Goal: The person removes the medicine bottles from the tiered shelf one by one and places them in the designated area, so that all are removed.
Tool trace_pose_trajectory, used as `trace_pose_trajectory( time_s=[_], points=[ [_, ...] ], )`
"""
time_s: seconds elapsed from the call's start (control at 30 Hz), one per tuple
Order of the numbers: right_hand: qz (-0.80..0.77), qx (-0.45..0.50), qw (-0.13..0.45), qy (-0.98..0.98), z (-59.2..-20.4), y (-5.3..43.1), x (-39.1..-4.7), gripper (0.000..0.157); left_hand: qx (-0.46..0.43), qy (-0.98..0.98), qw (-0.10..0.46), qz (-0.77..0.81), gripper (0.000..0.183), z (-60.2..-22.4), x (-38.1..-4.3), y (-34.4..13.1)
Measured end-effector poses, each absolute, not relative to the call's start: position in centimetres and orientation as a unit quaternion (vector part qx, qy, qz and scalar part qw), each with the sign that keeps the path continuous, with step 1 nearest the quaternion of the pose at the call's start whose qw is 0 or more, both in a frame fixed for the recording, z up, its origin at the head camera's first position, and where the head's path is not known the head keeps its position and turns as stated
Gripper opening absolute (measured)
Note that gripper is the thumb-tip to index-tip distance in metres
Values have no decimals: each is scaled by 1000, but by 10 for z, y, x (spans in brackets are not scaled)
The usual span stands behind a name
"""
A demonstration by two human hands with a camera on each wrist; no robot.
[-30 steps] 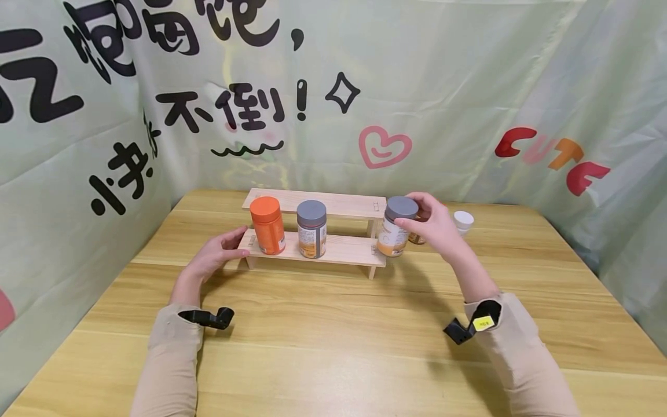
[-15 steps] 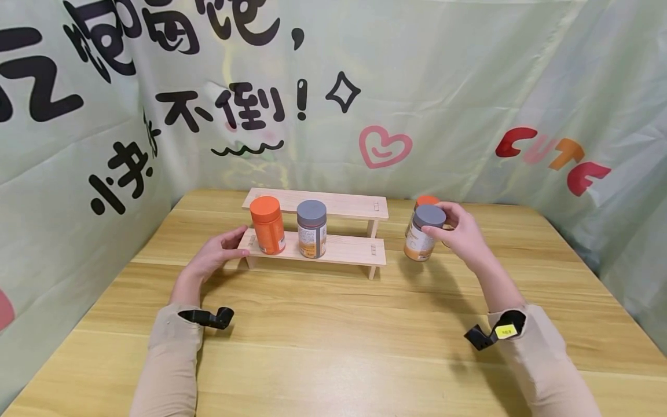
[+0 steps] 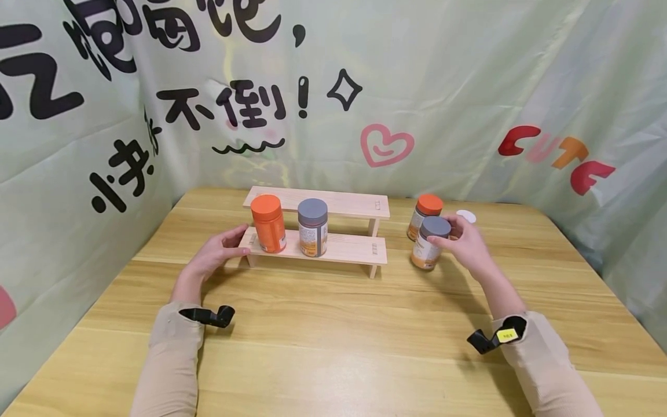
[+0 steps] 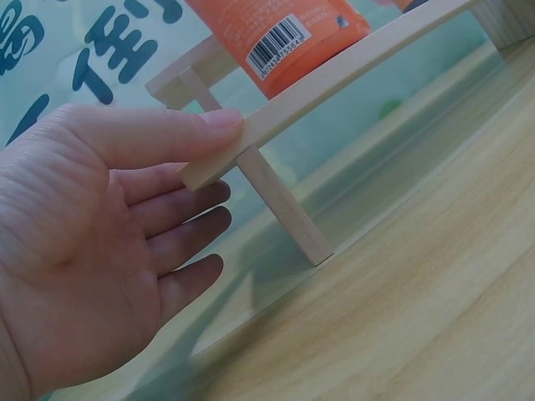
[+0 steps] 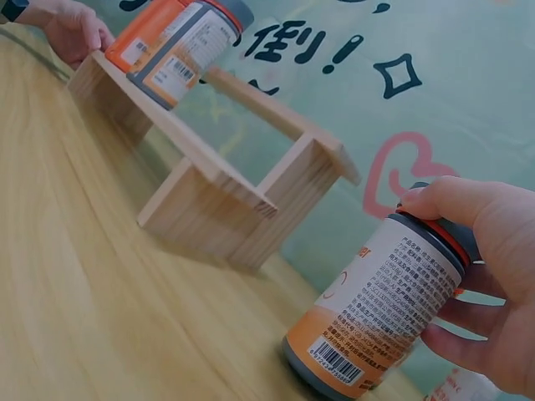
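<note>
My right hand (image 3: 468,246) grips a grey-lidded supplement bottle (image 5: 380,309) around its lid, with the bottle down at the tabletop right of the shelf. Whether its base fully touches the table I cannot tell. Just behind it stands an orange-lidded bottle (image 3: 415,221). My left hand (image 4: 92,225) holds the left end of the two-tier wooden shelf (image 3: 351,248), thumb on top of the lower board and fingers below. On that lower board stand an orange bottle (image 3: 270,226) at the left and another grey-lidded bottle (image 3: 313,229) near the middle.
A white lid (image 3: 466,216) shows behind my right hand; the bottle under it is mostly hidden. The shelf's upper board (image 3: 333,201) lies behind the lower one. A printed curtain (image 3: 448,104) hangs around the back and sides of the wooden table (image 3: 333,336).
My right hand has carried the grey-lidded bottle from the lower board's right end rightward and down to the table. The orange-lidded bottle behind came into view. My left hand stayed put.
</note>
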State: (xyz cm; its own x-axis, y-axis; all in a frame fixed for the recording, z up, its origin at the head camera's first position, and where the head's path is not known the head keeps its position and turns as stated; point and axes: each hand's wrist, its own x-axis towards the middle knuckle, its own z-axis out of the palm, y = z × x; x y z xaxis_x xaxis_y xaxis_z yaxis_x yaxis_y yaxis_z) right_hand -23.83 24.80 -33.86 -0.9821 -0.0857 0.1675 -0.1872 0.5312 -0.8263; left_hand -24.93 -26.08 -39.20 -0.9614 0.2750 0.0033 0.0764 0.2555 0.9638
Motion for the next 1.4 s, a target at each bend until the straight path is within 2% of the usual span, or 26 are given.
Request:
trace_pose_trajectory(
  time_s=[0.7,1.2,1.4],
  points=[
    [485,83,34,-870,-342,258,-239,60,111,791,85,596,73,-388,-249,-259],
    [495,93,96,-859,-317,252,-234,59,111,792,84,595,73,-390,-249,-260],
    [501,108,91,-854,-307,239,-234,61,111,791,84,596,73,-390,-248,-259]
  ],
)
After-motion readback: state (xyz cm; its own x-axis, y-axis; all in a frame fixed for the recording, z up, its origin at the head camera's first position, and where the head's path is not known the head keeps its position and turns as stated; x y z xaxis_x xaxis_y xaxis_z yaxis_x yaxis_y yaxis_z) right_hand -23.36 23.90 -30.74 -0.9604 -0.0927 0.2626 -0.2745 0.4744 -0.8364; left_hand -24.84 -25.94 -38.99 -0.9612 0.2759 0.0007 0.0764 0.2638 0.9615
